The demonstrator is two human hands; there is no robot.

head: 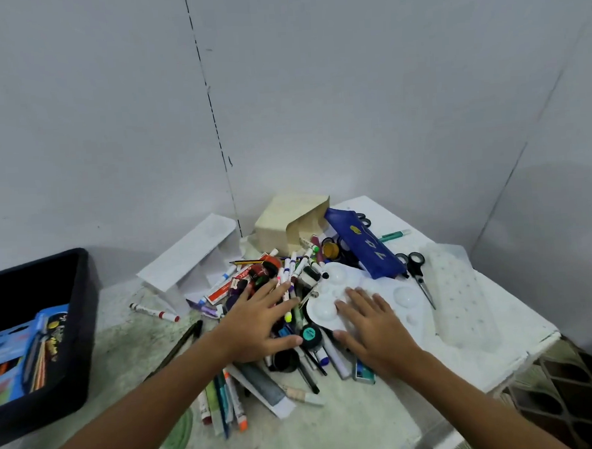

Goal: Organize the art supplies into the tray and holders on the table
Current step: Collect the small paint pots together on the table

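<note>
The heap of markers and pens (290, 276) lies at the middle of the desk (349, 424), a loose tangle of thin plastic barrels crossed over one another, with small paint pots such as the teal-lidded one (310, 334) wedged among them. These look light, stiff and smooth, so they probably roll and slip when raked; a pinch around the mid-barrel of a few parallel ones seems safer than a scoop. At three o'clock from the heap, touching it, sits the white paint palette (387, 298), a thin rigid moulded shell, likely light and a little slick, best lifted by its rim rather than its wells.

The left hand (258, 319) lies flat on the heap, fingers spread, its grip wide and closed on nothing. The right hand (372, 323) rests palm-down on the palette, its grip equally wide, holding nothing, the thumb near the near edge.

At one o'clock a blue pencil pouch (364, 244) leans over the palette, soft and floppy by its look, with scissors (417, 269) beside it. At twelve o'clock a beige holder (287, 224) lies tipped on its side; at eleven, a white organiser (190, 257). Well apart at nine o'clock stands the black tray (84, 324), already holding a blue box.
</note>
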